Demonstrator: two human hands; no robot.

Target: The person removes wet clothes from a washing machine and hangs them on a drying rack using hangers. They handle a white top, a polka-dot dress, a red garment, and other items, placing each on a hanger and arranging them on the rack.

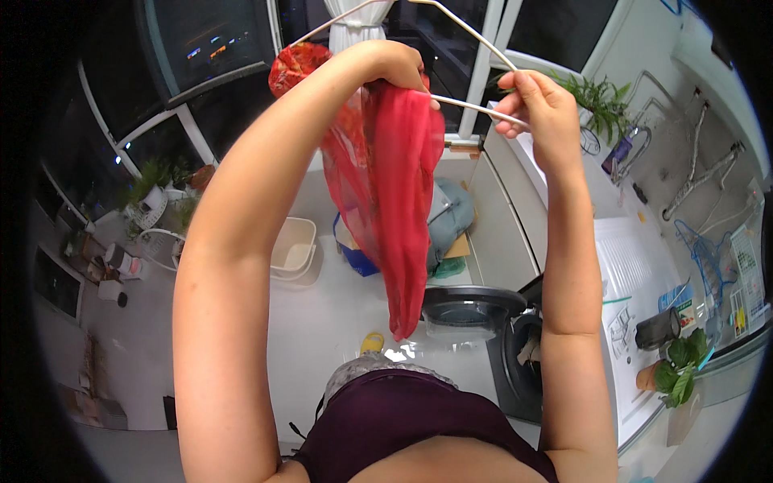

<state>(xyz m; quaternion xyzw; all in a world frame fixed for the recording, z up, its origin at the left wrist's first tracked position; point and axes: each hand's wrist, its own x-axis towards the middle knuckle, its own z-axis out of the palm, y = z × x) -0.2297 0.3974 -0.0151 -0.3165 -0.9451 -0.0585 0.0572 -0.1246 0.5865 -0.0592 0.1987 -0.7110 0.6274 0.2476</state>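
My right hand (pixel 540 111) grips one end of a thin white clothes hanger (pixel 468 35), its fingers around the corner where the two bars meet. My left arm reaches across the hanger, and my left hand (pixel 401 66) is bent over a sheer red cloth (pixel 401 181) with a patterned part, holding it near the hanger's lower bar. Much of the left hand's fingers is hidden behind the wrist and the cloth. The cloth hangs down in long folds, and a bunched patterned end lies at the hanger's left side.
A front-loading washing machine (pixel 513 368) has its round door (pixel 474 308) swung out at lower right. On the floor stand a cream bucket (pixel 293 244), a blue bin (pixel 359 259) and a grey-blue bag (pixel 453 220). To the right runs a white washboard sink counter (pixel 628 253) with potted plants (pixel 679 368).
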